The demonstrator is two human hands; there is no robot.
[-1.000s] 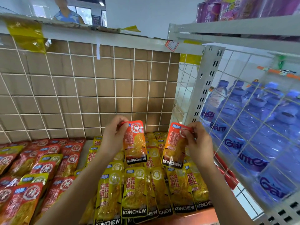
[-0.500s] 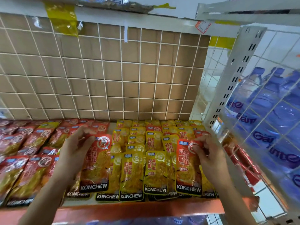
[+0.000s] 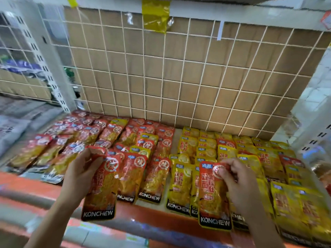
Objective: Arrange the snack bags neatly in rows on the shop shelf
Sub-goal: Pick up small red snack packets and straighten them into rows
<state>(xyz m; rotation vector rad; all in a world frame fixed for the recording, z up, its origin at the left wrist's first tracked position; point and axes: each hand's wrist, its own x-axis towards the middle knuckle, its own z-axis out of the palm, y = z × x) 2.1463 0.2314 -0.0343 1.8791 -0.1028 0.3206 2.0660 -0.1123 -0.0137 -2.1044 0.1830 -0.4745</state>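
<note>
A red snack bag (image 3: 101, 190) is gripped at its top by the left hand (image 3: 80, 176) at the front of the red rows (image 3: 130, 176). A second red bag (image 3: 212, 197) is pinched by the right hand (image 3: 238, 181) over the shelf's (image 3: 161, 219) yellow rows (image 3: 179, 181), probably for sorting by colour.

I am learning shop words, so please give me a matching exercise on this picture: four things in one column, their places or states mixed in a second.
1. left hand
2. right hand
3. strip of shiny yellow tape
4. white wire grid

a. in front of brown cardboard
b. grips a red foil snack bag at the red rows
c. on the white upper shelf edge
d. pinches a second red foil snack bag over the yellow rows

Pairs: 1-b, 2-d, 3-c, 4-a
</note>
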